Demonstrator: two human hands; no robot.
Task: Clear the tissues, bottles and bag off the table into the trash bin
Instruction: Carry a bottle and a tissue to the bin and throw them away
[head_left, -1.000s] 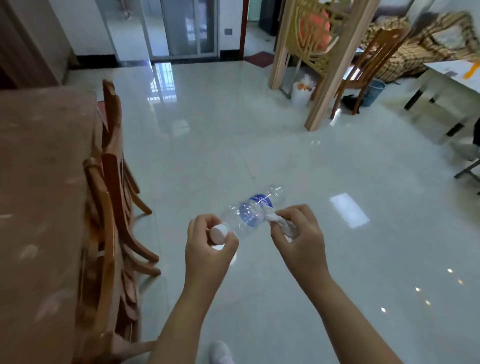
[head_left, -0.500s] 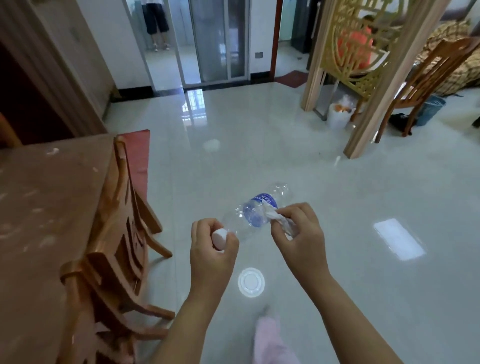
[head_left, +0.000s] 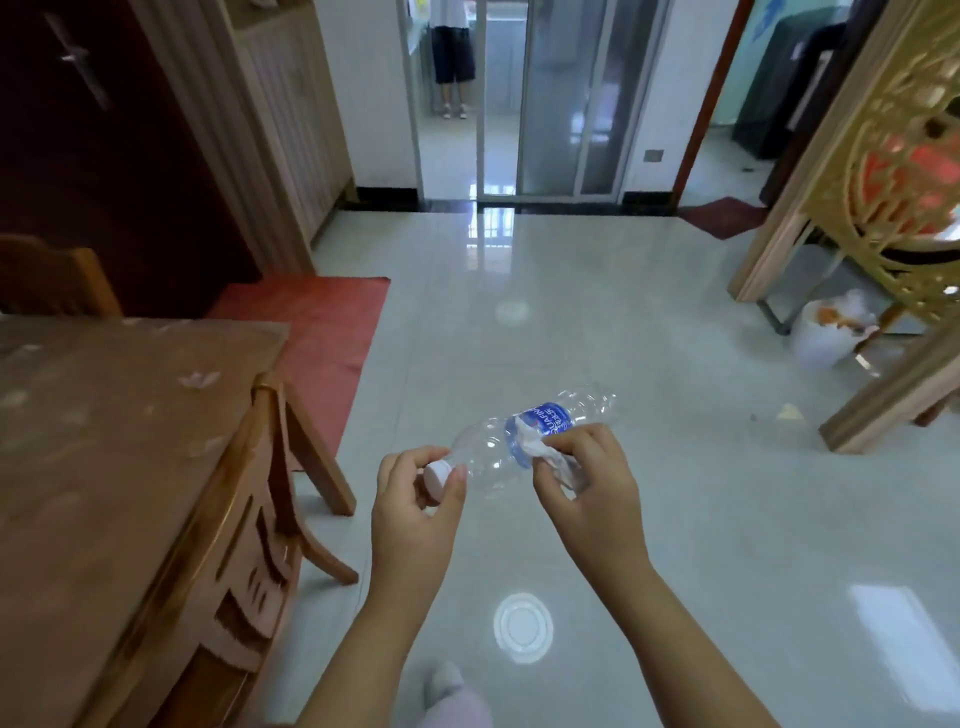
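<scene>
Clear plastic bottle (head_left: 493, 462) and tissue (head_left: 540, 452), held well short of the trash bin (head_left: 818, 345).
Left hand (head_left: 415, 514) pinches the cap (head_left: 437, 474); right hand (head_left: 587, 488) grips bottle and tissue together (grip unchanged). The bin has drawn nearer, so the drop likely follows.

Crumpled tissue (head_left: 543, 453) partly behind right fingers (head_left: 577, 441)

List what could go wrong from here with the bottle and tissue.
The right hand grips bottle and tissue together, so the tissue could slip to the floor. The left hand pinches only the cap, which might twist off and drop. The trash bin stands far off.
</scene>
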